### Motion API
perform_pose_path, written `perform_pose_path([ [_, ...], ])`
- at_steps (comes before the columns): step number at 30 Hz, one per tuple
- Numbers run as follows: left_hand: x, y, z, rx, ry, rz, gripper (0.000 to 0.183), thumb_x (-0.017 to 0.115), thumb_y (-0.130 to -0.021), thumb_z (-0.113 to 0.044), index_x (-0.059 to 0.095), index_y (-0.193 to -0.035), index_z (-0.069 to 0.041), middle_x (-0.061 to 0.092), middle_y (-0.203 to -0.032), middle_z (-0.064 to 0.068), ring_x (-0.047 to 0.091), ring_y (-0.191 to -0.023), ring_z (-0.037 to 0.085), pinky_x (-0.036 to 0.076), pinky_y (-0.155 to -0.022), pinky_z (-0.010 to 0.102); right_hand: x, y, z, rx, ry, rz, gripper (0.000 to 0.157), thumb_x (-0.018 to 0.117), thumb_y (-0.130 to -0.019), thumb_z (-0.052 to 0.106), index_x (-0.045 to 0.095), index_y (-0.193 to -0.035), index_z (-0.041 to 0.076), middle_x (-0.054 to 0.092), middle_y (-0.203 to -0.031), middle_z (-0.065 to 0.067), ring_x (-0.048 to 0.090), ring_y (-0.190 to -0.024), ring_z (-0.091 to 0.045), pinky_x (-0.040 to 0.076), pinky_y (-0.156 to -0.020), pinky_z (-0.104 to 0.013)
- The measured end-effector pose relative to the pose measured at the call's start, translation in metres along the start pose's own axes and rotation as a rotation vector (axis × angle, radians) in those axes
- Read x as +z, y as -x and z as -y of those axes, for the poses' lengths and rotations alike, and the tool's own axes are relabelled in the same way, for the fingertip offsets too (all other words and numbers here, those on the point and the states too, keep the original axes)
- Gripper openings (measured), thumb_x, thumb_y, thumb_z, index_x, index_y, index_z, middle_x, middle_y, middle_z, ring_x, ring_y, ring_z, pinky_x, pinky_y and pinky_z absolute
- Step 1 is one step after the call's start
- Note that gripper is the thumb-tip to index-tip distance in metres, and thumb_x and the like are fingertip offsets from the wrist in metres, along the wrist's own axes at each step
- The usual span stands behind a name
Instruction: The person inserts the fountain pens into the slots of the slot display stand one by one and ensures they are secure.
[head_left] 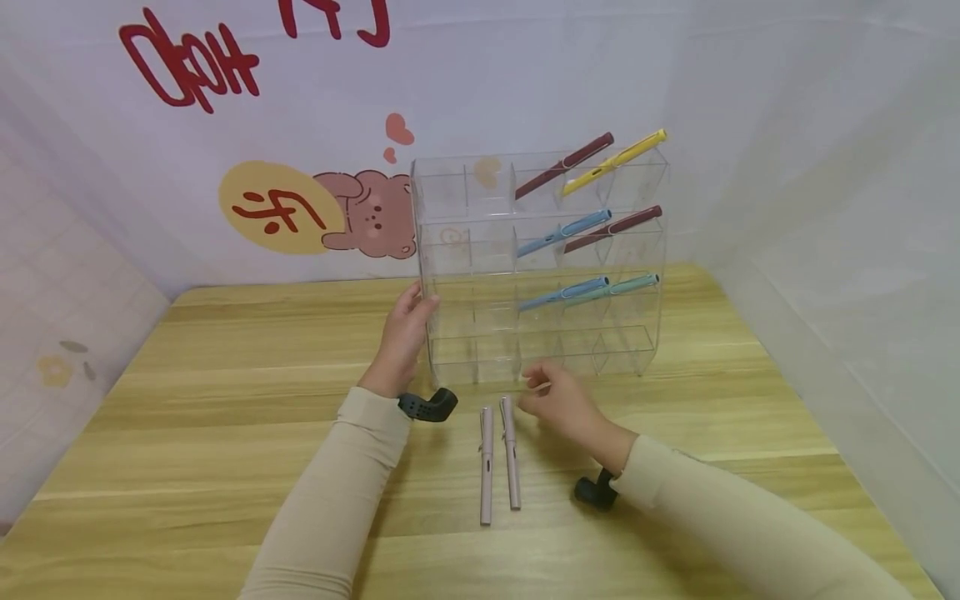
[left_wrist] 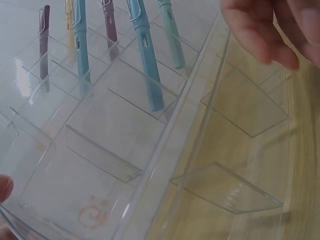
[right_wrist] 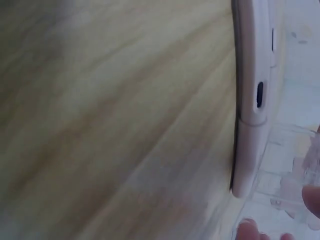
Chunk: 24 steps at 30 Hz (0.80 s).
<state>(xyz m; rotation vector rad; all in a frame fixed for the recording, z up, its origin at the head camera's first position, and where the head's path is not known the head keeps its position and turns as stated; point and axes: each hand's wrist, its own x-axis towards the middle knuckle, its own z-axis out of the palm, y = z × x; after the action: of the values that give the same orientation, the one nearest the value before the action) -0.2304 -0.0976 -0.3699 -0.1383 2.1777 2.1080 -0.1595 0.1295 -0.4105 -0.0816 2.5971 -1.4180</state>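
A clear acrylic pen rack point(head_left: 495, 342) with stepped tiers stands upright on the wooden table. My left hand point(head_left: 401, 342) grips its left side edge, thumb in front. My right hand point(head_left: 562, 408) hovers low before the rack, fingers loosely bent and holding nothing. Just left of it lie two pale pink capped pens, one nearer the hand point(head_left: 512, 454) and one farther left point(head_left: 487, 467); a pink pen point(right_wrist: 252, 110) also looms large in the right wrist view. The rack's right half holds dark red pens point(head_left: 564, 165), a yellow pen point(head_left: 615, 162), blue pens point(head_left: 564, 233) and a green pen point(head_left: 630, 286).
Behind the rack hangs a white cloth point(head_left: 750, 125) printed with a pink bear point(head_left: 371, 217), hearts and red lettering. The wooden table point(head_left: 225, 400) extends to both sides. Black wrist camera mounts point(head_left: 431, 406) sit at both sleeves.
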Motion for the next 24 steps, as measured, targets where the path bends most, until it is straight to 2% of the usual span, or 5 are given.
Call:
perform_pose_path([
  [7,0.001,0.001,-0.001,-0.010,0.000,-0.004,0.055,0.048,-0.101,-0.035,0.030,-0.152,-0.023,0.035,-0.150,0.008,0.032,-0.137,0.027,0.026,-0.111,0.049,0.010,-0.001,0.004,0.004,0.113,0.052,0.040,0.073,-0.082,0.012,0.059,-0.118,0.000,0.063,-0.108,-0.015,0.060,-0.101,-0.031,0.051,-0.079,-0.040],
  [14,0.001,0.001,-0.001,-0.001,0.025,0.006,0.053,0.048,-0.101,-0.035,0.033,-0.150,-0.022,0.038,-0.148,0.007,0.035,-0.135,0.027,0.027,-0.111,0.049,0.016,-0.002,0.008,-0.030,0.160,0.074,0.044,0.074,-0.078,0.007,0.059,-0.118,-0.005,0.063,-0.102,-0.015,0.059,-0.092,-0.027,0.051,-0.079,-0.040],
  [18,0.000,0.001,0.000,0.001,0.036,0.015,0.053,0.048,-0.101,-0.035,0.033,-0.150,-0.022,0.038,-0.148,0.007,0.035,-0.134,0.026,0.027,-0.111,0.049,0.021,-0.005,0.010,-0.022,0.187,0.094,0.047,0.076,-0.077,0.007,0.059,-0.119,-0.006,0.063,-0.103,-0.014,0.059,-0.091,-0.024,0.051,-0.080,-0.038],
  [24,-0.001,-0.001,0.002,0.010,0.054,0.024,0.052,0.048,-0.101,-0.034,0.034,-0.150,-0.021,0.039,-0.147,0.008,0.036,-0.133,0.027,0.028,-0.110,0.048,0.026,-0.008,0.010,-0.032,0.218,0.131,0.045,0.076,-0.076,0.004,0.060,-0.116,-0.008,0.065,-0.090,-0.012,0.058,-0.072,-0.017,0.051,-0.063,-0.029],
])
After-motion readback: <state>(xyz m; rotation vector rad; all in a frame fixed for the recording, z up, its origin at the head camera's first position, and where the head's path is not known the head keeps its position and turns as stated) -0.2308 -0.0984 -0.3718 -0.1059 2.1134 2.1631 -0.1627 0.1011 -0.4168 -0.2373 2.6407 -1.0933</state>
